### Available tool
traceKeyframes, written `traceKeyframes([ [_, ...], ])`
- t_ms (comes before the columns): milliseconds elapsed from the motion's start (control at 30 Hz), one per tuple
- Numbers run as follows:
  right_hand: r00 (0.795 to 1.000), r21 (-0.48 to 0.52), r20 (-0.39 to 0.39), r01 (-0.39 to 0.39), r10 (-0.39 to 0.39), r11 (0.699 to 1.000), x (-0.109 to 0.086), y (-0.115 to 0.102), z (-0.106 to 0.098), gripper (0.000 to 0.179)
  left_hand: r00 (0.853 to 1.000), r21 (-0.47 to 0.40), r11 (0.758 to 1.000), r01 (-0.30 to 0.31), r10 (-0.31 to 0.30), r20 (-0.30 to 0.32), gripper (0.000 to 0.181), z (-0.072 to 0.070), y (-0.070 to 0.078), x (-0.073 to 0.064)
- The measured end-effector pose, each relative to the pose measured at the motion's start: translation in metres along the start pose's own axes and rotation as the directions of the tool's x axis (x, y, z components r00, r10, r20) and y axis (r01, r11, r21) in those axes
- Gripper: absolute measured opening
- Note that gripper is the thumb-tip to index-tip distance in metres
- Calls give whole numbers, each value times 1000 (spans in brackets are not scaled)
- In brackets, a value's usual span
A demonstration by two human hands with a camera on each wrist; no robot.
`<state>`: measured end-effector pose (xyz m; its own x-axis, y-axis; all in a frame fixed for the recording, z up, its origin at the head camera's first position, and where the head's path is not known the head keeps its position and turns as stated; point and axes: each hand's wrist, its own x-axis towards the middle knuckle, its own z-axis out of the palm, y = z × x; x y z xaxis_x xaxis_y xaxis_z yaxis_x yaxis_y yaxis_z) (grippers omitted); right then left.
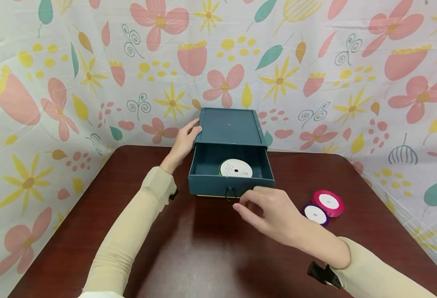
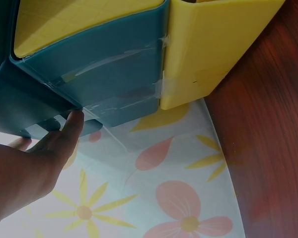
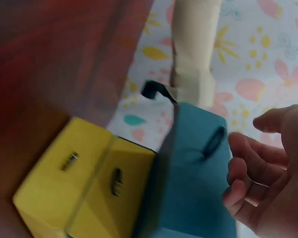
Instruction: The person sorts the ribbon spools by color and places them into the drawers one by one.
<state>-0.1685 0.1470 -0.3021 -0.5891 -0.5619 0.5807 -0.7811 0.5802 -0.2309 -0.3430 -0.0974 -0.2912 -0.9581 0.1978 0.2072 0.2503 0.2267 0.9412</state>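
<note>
Centre frame: left hand [image 1: 182, 142], fingers extended, touched blue box [image 1: 229, 126]; right hand [image 1: 272, 215], thumb and fingers apart, hung near loop [image 3: 214, 143].

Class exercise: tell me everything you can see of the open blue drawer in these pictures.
The open blue drawer is a dark teal, box-shaped tray with a flat front, smooth and apparently plastic or card. A black loop pull hangs on the front. Pulled partway out of its matching casing, it sits level above yellow fronts. Inside is a round, white-faced spool. The right hand is close to the loop; whether it touches is unclear.
</note>
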Motion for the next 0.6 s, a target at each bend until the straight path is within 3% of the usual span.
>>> traceKeyframes([
  [67,993,49,74,-100,96,994,-4,1,5,5,1000,11,1000,-4,4,-2,52,1,6,-5],
  [167,961,144,192,-229,200,963,-6,3,13,18,1000,22,1000,-9,9,-7,51,1,10,-8],
  [267,935,273,265,-306,234,912,-7,5,21,27,1000,27,1000,-9,10,-10,51,1,10,-9],
  [367,923,389,300,-350,242,852,-7,7,28,30,1000,25,1000,-8,9,-12,51,0,10,-8],
  [467,899,489,347,-417,269,766,-5,6,33,34,1000,19,1000,-11,11,-10,51,0,9,-7],
  [600,856,629,430,-513,288,584,-4,5,38,45,1000,11,1000,-15,16,-8,51,1,8,-8],
])
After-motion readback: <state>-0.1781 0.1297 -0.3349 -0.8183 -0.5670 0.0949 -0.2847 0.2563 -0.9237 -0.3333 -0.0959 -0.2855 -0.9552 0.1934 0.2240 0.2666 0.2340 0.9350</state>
